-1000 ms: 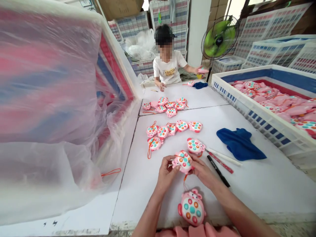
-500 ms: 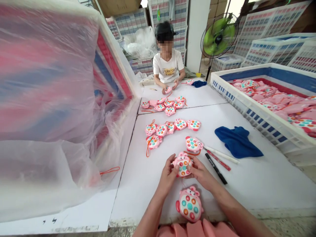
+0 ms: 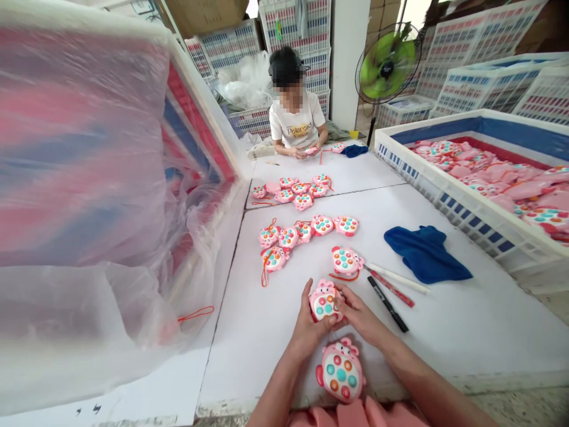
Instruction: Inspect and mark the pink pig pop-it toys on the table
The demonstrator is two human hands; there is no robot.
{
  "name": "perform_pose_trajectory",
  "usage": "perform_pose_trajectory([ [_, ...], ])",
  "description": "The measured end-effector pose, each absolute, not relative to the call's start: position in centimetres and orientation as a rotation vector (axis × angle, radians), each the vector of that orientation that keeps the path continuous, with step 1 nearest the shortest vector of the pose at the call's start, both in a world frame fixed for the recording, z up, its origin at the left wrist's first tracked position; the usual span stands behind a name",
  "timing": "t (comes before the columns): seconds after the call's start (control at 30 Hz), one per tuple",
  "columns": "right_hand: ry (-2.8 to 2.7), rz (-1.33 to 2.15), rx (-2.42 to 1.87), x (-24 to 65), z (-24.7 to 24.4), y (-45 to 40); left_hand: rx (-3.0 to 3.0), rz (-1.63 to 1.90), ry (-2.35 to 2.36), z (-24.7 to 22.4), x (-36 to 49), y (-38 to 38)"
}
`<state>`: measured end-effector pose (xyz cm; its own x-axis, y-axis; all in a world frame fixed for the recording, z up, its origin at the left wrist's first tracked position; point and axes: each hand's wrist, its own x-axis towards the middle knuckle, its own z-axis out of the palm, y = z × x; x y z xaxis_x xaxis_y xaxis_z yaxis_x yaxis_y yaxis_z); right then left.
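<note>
A pink rabbit-eared toy (image 3: 324,295) with coloured round buttons is held between both my hands above the white table (image 3: 267,332). My left hand (image 3: 310,323) grips its left and lower side, thumb along the bottom edge. My right hand (image 3: 357,311) holds its right side, thumb over the buttons. Between my forearms lies a larger-looking button toy (image 3: 341,370), face up. Just beyond my hands is another button toy (image 3: 345,261) with an orange cord loop. Right of it lie a white stick (image 3: 400,279), a red pen (image 3: 391,287) and a black marker (image 3: 387,304).
Several button toys (image 3: 288,236) form a group mid-table, with another group farther back. A blue cloth (image 3: 427,252) lies at right, beside a white crate (image 3: 489,243) full of toys. Plastic-wrapped crates (image 3: 89,178) stand left. A co-worker (image 3: 297,121) sits opposite; a green fan (image 3: 387,66) stands behind.
My left thumb has shifted down to the toy's lower edge, and the toy has turned slightly in my hands. The co-worker's hands have moved to the right with a toy.
</note>
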<state>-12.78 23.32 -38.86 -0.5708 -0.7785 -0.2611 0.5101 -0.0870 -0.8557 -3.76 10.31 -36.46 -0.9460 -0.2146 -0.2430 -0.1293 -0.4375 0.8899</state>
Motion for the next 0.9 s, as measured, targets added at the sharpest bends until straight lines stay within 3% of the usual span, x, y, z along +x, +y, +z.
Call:
perform_pose_trajectory([
  [0.33, 1.229, -1.764, -0.268, -12.8, -39.7, 23.5, 0.68, -2.365, -1.722, -37.1, -4.1, 9.9],
  [0.67, 1.421, -1.803, -0.277, -14.4, -39.2, 24.5, 0.694, -2.462, -1.587, -37.4, -4.0, 9.7],
  [0.8, 1.589, -2.113, -0.023, -21.5, -37.1, 28.9, 0.687, -2.464, -1.563, -38.2, -4.1, 9.8],
  [0.9, 1.615, -2.687, -0.047, -27.7, -34.5, 33.1, 0.637, -2.458, -1.606, -38.6, -4.1, 9.7],
])
